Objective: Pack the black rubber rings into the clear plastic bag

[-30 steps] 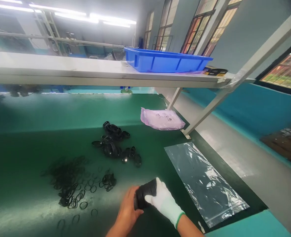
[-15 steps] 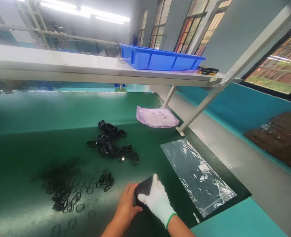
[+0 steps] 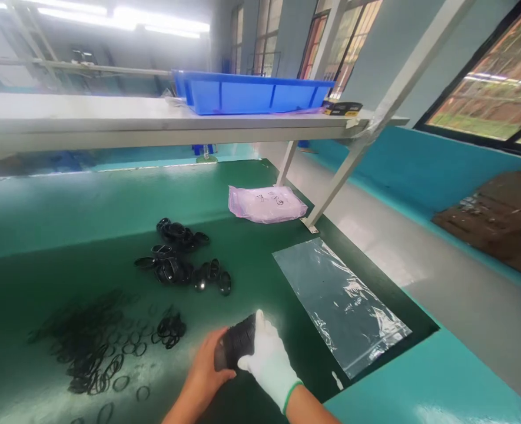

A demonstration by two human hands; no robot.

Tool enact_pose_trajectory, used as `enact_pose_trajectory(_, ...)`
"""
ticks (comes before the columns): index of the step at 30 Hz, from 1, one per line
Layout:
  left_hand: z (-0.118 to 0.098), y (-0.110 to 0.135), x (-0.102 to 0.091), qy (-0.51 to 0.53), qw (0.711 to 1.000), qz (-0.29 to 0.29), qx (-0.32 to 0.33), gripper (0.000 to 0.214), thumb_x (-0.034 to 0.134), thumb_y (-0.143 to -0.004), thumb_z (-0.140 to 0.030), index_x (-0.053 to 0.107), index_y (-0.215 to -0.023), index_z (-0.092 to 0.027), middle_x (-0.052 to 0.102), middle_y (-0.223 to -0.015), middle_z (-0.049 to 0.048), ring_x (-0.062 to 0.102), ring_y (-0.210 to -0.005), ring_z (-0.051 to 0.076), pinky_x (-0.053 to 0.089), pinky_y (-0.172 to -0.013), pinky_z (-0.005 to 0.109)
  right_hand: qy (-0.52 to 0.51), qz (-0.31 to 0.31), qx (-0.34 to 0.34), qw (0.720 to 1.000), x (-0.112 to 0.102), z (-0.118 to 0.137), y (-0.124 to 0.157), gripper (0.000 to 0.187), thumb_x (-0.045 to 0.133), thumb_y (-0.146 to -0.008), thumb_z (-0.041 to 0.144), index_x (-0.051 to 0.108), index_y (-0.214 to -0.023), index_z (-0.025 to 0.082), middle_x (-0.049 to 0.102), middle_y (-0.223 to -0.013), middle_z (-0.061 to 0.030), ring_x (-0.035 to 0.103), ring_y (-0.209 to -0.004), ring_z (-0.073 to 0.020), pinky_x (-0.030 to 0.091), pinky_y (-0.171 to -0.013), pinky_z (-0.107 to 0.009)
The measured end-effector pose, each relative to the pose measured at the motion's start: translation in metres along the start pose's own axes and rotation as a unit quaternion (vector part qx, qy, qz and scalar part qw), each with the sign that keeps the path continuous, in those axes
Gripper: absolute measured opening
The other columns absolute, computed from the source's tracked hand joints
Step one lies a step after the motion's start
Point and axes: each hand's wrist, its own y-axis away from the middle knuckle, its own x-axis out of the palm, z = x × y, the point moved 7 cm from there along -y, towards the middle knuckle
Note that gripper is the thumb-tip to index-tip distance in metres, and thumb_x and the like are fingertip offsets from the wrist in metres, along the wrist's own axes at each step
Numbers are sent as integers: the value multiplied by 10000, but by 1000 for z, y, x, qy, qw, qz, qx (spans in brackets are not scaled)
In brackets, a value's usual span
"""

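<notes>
Both hands grip a black stack of ribbed rings [image 3: 238, 347] low over the green table [image 3: 66, 206]. My bare left hand [image 3: 205, 371] clasps its near left end with fingers curled round it. My right hand [image 3: 266, 362], in a white glove with a green cuff, covers the right side, fingers wrapped over the stack. To the left lie several thin black O-rings [image 3: 96, 347] scattered flat. Beyond the hands sits a heap of thicker black rings [image 3: 178, 259].
A clear zip bag [image 3: 337, 303] lies flat to the right of the hands. A pink filled bag [image 3: 264, 204] rests by the shelf leg [image 3: 331, 188]. Above, a grey shelf [image 3: 132, 118] carries a blue bin [image 3: 251, 93]. The table's teal edge runs at the right.
The view has swung right, so everything sits further left in frame. Both hands keep the same hold on the black stack, with little visible shift between them.
</notes>
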Motion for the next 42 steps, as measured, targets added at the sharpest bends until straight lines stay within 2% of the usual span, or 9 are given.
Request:
enact_pose_trajectory(14,-16,3,-1,-23,1000,3,4,793,660,-550,-40,449,-1300,-188,487,-1278,66,524,-1053,175,401,-954,251,-5,-31,-13,999,0,7,3,1147,686,-537,301,53,-1428,-47,395,-1346,-253,349,-1233,-387,270,-1034,-414)
enact_pose_trajectory(16,-15,2,-2,-22,1000,8,1,785,664,-555,-51,451,-1297,-191,493,-1265,60,546,-990,159,416,-932,244,-15,-13,-21,1000,-7,5,-3,1031,641,-626,356,126,-1426,-41,408,-1354,-248,365,-1246,-370,279,-1031,-407)
enact_pose_trajectory(19,-12,-1,-3,-14,1000,14,6,771,664,-562,-65,456,-1292,-199,484,-1272,57,553,-964,156,416,-937,255,-40,25,-47,998,-22,2,-13,652,390,-837,428,392,-1353,29,504,-1312,-171,456,-1214,-256,317,-1010,-320)
enact_pose_trajectory(22,-8,-3,-2,-6,1000,21,14,768,659,-558,-72,462,-1288,-208,464,-1304,57,537,-1024,175,408,-954,271,-49,34,-40,997,-25,6,-10,631,288,-874,466,449,-1314,42,560,-1249,-161,526,-1142,-223,368,-962,-292)
enact_pose_trajectory(25,-3,-5,-1,-2,999,27,22,765,652,-552,-78,465,-1285,-195,471,-1307,66,516,-1079,198,398,-972,285,-28,-7,3,1000,-11,15,3,1000,545,-702,544,170,-1415,-49,430,-1339,-255,432,-1222,-340,326,-1006,-389)
enact_pose_trajectory(27,2,-6,2,-4,999,31,30,745,620,-569,-77,463,-1286,-202,476,-1314,62,509,-1102,199,396,-974,285,-6,-55,33,998,3,19,11,1205,690,-532,417,31,-1427,-50,322,-1399,-272,345,-1260,-404,268,-1039,-438)
enact_pose_trajectory(31,13,-9,9,-61,997,27,35,760,528,-585,-42,436,-1319,-219,445,-1374,44,441,-1216,189,341,-1026,276,20,-149,54,987,19,21,15,1152,648,-507,326,58,-1448,19,349,-1395,-209,342,-1260,-367,271,-1043,-417)
enact_pose_trajectory(38,28,-21,22,-186,978,54,71,805,437,-550,20,427,-1339,-140,464,-1391,60,382,-1291,171,243,-1095,285,55,-188,117,974,29,27,16,1099,605,-513,315,108,-1434,-18,237,-1465,-225,224,-1330,-390,100,-1101,-510)
enact_pose_trajectory(42,34,-26,27,-243,964,42,95,781,396,-554,34,465,-1316,-121,503,-1363,66,427,-1272,180,301,-1063,283,60,-246,121,960,29,32,15,1032,602,-540,310,183,-1425,-16,410,-1339,-242,356,-1229,-398,169,-1074,-520)
